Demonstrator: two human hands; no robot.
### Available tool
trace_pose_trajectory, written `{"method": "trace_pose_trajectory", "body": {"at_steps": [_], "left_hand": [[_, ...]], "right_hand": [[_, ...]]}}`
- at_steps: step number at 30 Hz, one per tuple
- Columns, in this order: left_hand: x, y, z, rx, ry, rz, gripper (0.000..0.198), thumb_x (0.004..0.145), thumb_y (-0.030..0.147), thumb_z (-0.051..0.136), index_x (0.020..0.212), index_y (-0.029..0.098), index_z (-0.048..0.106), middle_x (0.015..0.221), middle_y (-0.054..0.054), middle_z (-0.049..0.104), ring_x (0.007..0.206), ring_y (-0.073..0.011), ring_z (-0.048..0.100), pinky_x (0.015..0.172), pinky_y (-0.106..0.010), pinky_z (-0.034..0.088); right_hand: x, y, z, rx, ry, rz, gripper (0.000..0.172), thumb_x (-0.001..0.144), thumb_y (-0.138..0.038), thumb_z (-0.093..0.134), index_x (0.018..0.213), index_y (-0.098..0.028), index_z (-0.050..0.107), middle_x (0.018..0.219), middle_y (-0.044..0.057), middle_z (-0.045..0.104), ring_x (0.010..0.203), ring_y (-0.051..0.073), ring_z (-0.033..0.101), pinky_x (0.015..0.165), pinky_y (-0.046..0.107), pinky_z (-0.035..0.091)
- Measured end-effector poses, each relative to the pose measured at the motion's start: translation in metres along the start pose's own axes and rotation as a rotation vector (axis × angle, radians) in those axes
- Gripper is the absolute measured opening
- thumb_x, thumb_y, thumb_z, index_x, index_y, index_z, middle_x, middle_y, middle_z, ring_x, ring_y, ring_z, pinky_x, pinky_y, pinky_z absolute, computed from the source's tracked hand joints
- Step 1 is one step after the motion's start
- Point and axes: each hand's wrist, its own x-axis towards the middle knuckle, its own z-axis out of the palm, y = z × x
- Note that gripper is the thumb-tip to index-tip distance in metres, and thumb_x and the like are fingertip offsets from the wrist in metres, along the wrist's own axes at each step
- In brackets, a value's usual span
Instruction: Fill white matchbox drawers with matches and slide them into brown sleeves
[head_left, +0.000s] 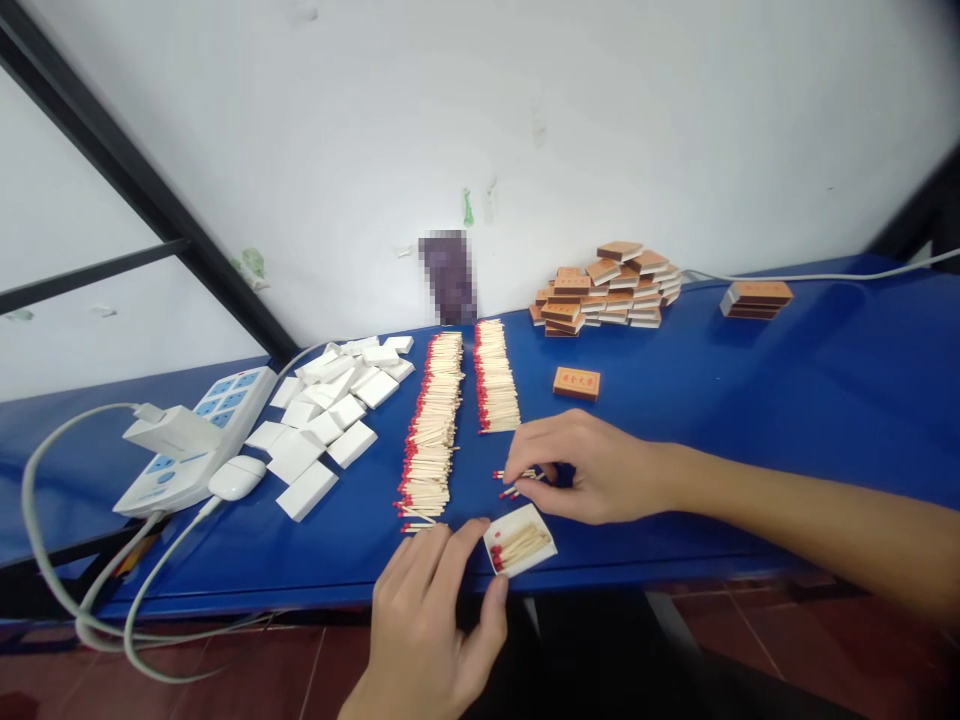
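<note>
A white inner matchbox tray (550,543) lies near the table's front edge, partly filled with red-headed matches (523,545). At its left end, my left hand (431,600) steadies it between thumb and index finger. Just behind the tray, my right hand (581,465) is closed in a pinch on a few loose matches (510,490), their red heads pointing left. Its fingers hide part of these matches. Farther back, a long row of matches (431,430) and a shorter row of matches (496,380) lie side by side, heads to the left.
White trays (322,400) are heaped at the left, beside a power strip (240,400) with cables and a white charger (238,478). Orange matchbox sleeves (600,290) are piled at the back wall. One matchbox (576,383) lies alone; a small stack (757,298) stands farther right.
</note>
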Motion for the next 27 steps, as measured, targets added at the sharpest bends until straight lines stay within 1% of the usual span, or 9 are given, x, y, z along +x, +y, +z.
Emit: {"method": "trace_pose_trajectory", "body": {"at_steps": [4, 8, 10, 13, 16, 19, 23, 25, 27], "left_hand": [[0.001, 0.000, 0.000, -0.010, -0.012, -0.011, 0.023, 0.100, 0.028, 0.050, 0.115, 0.015, 0.061, 0.087, -0.008, 0.066, 0.077, -0.0206, 0.064, 0.069, -0.030, 0.050], [0.000, 0.000, 0.002, 0.014, 0.024, -0.001, 0.024, 0.097, 0.028, 0.057, 0.116, 0.014, 0.060, 0.084, -0.008, 0.066, 0.077, -0.0211, 0.064, 0.068, -0.031, 0.051], [0.000, 0.000, 0.003, 0.014, 0.028, -0.003, 0.025, 0.095, 0.027, 0.059, 0.117, 0.014, 0.060, 0.083, -0.007, 0.065, 0.078, -0.0215, 0.065, 0.068, -0.030, 0.051], [0.001, 0.000, 0.004, 0.007, 0.028, -0.010, 0.025, 0.094, 0.026, 0.059, 0.116, 0.014, 0.059, 0.080, -0.006, 0.064, 0.080, -0.0218, 0.067, 0.069, -0.030, 0.052], [0.002, -0.001, 0.004, 0.008, 0.032, -0.014, 0.025, 0.094, 0.026, 0.059, 0.116, 0.014, 0.059, 0.080, -0.006, 0.064, 0.078, -0.0215, 0.067, 0.068, -0.031, 0.053], [0.002, -0.001, 0.004, 0.010, 0.031, -0.015, 0.025, 0.095, 0.027, 0.058, 0.117, 0.016, 0.059, 0.080, -0.005, 0.064, 0.075, -0.0207, 0.066, 0.066, -0.030, 0.053], [0.001, 0.000, 0.003, 0.015, 0.034, -0.012, 0.025, 0.095, 0.027, 0.057, 0.117, 0.016, 0.058, 0.080, -0.005, 0.065, 0.077, -0.0209, 0.067, 0.067, -0.030, 0.054], [0.001, 0.000, 0.004, 0.009, 0.032, -0.023, 0.025, 0.094, 0.026, 0.058, 0.117, 0.016, 0.059, 0.083, -0.006, 0.065, 0.077, -0.0205, 0.066, 0.068, -0.030, 0.054], [0.001, 0.000, 0.004, -0.017, 0.031, -0.046, 0.026, 0.093, 0.026, 0.060, 0.118, 0.016, 0.059, 0.089, -0.007, 0.065, 0.078, -0.0194, 0.065, 0.069, -0.029, 0.054]], "right_hand": [[-0.002, 0.008, -0.004, -0.194, -0.065, 0.027, 0.019, 0.085, -0.016, 0.059, 0.100, -0.015, 0.070, 0.092, 0.006, 0.065, 0.079, 0.016, 0.060, 0.070, 0.029, 0.045], [-0.003, 0.011, -0.005, -0.277, -0.081, 0.023, 0.020, 0.080, -0.016, 0.061, 0.100, -0.014, 0.065, 0.095, 0.007, 0.060, 0.086, 0.020, 0.055, 0.076, 0.033, 0.043], [-0.003, 0.012, -0.006, -0.291, -0.096, 0.029, 0.019, 0.081, -0.016, 0.060, 0.099, -0.015, 0.064, 0.095, 0.007, 0.060, 0.087, 0.021, 0.053, 0.076, 0.033, 0.042], [-0.002, 0.013, -0.007, -0.278, -0.106, 0.031, 0.012, 0.090, -0.019, 0.055, 0.100, -0.015, 0.062, 0.097, 0.007, 0.060, 0.088, 0.020, 0.052, 0.078, 0.033, 0.041], [-0.002, 0.012, -0.008, -0.232, -0.100, 0.021, 0.018, 0.099, -0.030, 0.050, 0.100, -0.016, 0.061, 0.097, 0.007, 0.059, 0.088, 0.019, 0.052, 0.079, 0.033, 0.040], [-0.001, 0.010, -0.006, -0.223, -0.100, -0.001, 0.023, 0.099, -0.038, 0.055, 0.099, -0.016, 0.061, 0.095, 0.006, 0.059, 0.084, 0.019, 0.051, 0.076, 0.032, 0.039], [0.000, 0.009, -0.001, -0.234, -0.091, -0.024, 0.019, 0.096, -0.035, 0.058, 0.097, -0.016, 0.061, 0.093, 0.006, 0.060, 0.084, 0.019, 0.051, 0.075, 0.031, 0.038], [0.000, 0.009, -0.001, -0.233, -0.070, -0.033, 0.019, 0.097, -0.035, 0.058, 0.096, -0.016, 0.061, 0.091, 0.006, 0.061, 0.083, 0.018, 0.051, 0.075, 0.031, 0.038], [0.000, 0.010, -0.003, -0.229, -0.059, -0.042, 0.017, 0.098, -0.031, 0.053, 0.097, -0.016, 0.061, 0.091, 0.006, 0.061, 0.082, 0.018, 0.051, 0.075, 0.031, 0.038]]}}
